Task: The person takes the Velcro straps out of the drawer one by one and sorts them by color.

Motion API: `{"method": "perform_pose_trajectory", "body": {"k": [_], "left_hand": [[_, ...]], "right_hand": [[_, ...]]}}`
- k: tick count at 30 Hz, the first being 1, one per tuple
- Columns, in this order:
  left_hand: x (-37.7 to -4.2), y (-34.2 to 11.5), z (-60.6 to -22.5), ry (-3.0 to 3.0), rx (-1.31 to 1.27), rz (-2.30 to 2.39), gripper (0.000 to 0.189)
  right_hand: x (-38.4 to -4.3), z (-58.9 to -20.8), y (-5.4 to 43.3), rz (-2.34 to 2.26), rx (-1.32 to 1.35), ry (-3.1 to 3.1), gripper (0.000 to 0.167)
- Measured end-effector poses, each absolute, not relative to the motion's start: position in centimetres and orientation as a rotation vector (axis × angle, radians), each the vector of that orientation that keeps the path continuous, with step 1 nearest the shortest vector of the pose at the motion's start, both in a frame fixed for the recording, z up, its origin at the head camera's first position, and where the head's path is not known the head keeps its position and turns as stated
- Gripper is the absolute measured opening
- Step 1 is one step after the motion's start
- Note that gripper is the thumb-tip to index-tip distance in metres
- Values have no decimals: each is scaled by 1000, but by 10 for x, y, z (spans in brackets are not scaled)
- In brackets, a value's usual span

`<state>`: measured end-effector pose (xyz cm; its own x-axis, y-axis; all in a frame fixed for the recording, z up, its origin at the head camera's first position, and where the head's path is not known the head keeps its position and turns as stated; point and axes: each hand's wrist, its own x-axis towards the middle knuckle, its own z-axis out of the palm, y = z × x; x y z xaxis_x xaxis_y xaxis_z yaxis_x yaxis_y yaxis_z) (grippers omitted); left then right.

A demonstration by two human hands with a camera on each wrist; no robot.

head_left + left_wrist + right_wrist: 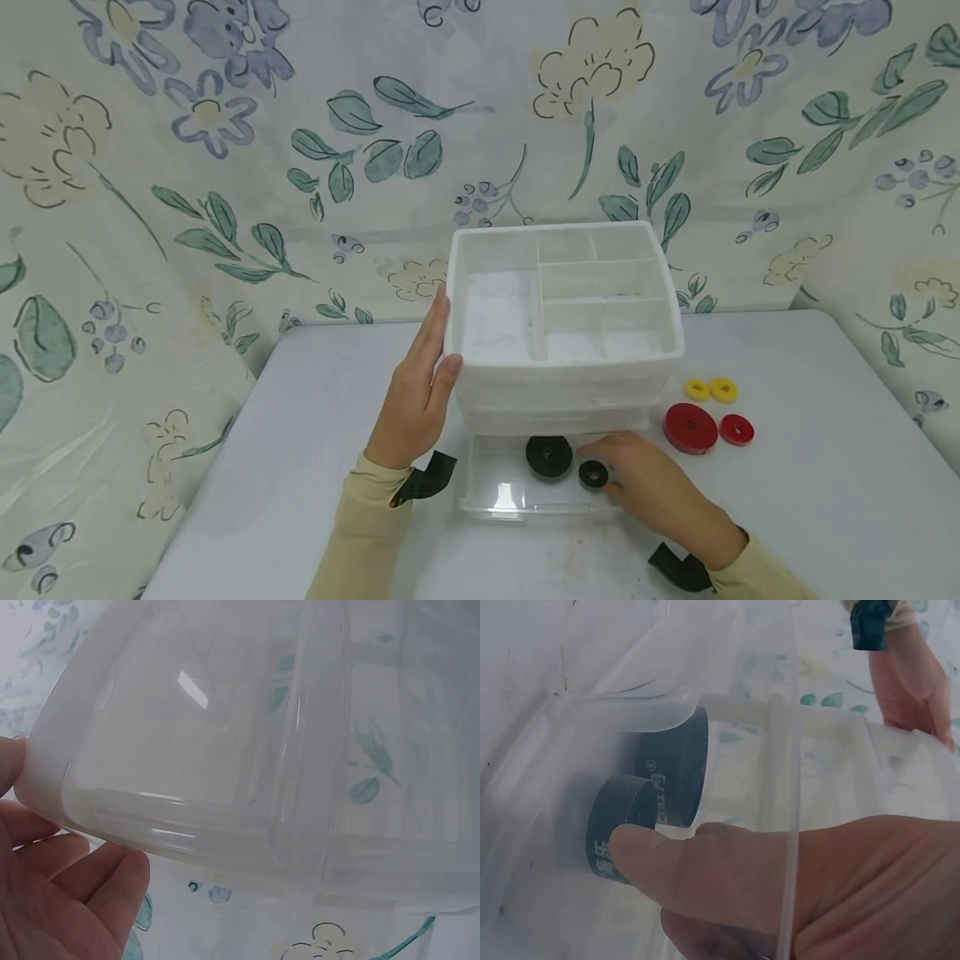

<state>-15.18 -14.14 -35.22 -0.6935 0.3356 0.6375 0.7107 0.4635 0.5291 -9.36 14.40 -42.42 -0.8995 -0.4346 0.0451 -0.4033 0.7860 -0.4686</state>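
Note:
A white storage box (498,379) with a divided top stands on the table, its clear drawer (491,492) pulled out at the front. My left hand (412,400) rests against the box's left side, fingers straight and thumb at the front corner; in the left wrist view its fingertips touch the box edge. Inside the drawer lie a large black disc (547,457) and a small black ring (593,474). My right hand (652,487) reaches into the drawer and pinches the small ring. The right wrist view shows the thumb (641,847) on that ring's side; the index fingertip is hidden there.
To the right of the box, a large red disc (690,428) and a small red ring (737,430) lie on the white table (825,500). Two small yellow rings (697,389) sit behind them. A flower-patterned cloth (495,100) hangs behind the table.

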Motion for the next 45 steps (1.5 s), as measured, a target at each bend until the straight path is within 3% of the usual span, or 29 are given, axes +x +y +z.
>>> {"method": "perform_pose_trajectory", "body": {"k": [45], "left_hand": [[-152, -141, -353, -2266, -879, -1125, 62]], "right_hand": [[-94, -426, 139, -579, -639, 2953, 37]]}}
